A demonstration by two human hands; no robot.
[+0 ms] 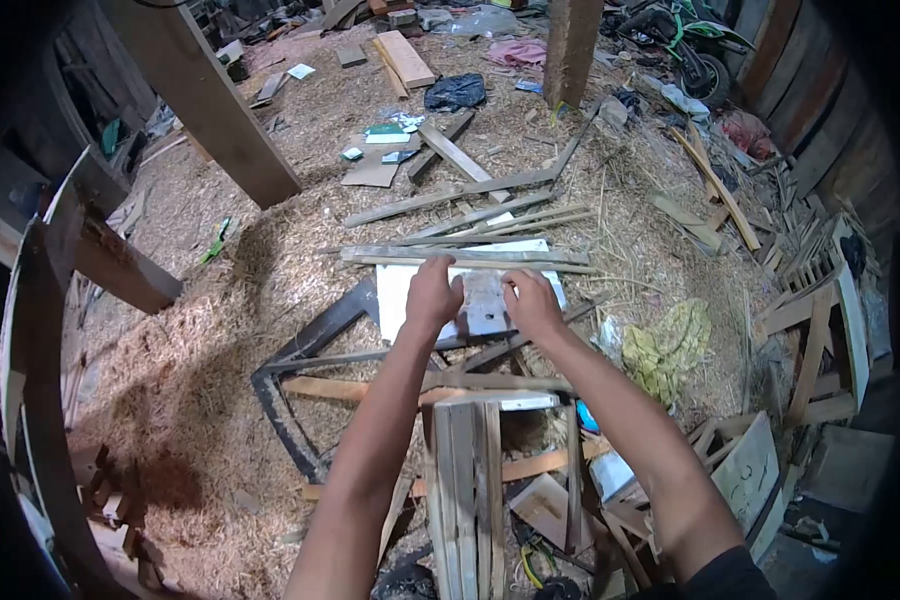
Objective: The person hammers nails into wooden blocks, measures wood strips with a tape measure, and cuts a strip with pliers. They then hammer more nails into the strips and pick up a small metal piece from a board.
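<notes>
My left hand [432, 298] is closed over the near edge of a wooden strip [375, 257], its fingertips on the wood and its thumb pointing right. To the right, my right hand [536, 303] has curled fingers at the same strip; its fingertips are partly hidden. Another weathered strip lies alongside, just beyond. Beneath them is a white board [395, 300], with a greyish metal-looking plate [485, 305] that has dark holes between my hands. Several thin sticks [530, 222] lie loosely beyond the board.
A dark angular frame [280, 410] lies left of the board. Upright planks [462, 490] stand close below my arms. Crumpled yellow sheeting [667, 350] is at right. Wooden posts [220, 110] rise from the shavings-covered ground, and a green motorbike [690, 45] stands at the back right.
</notes>
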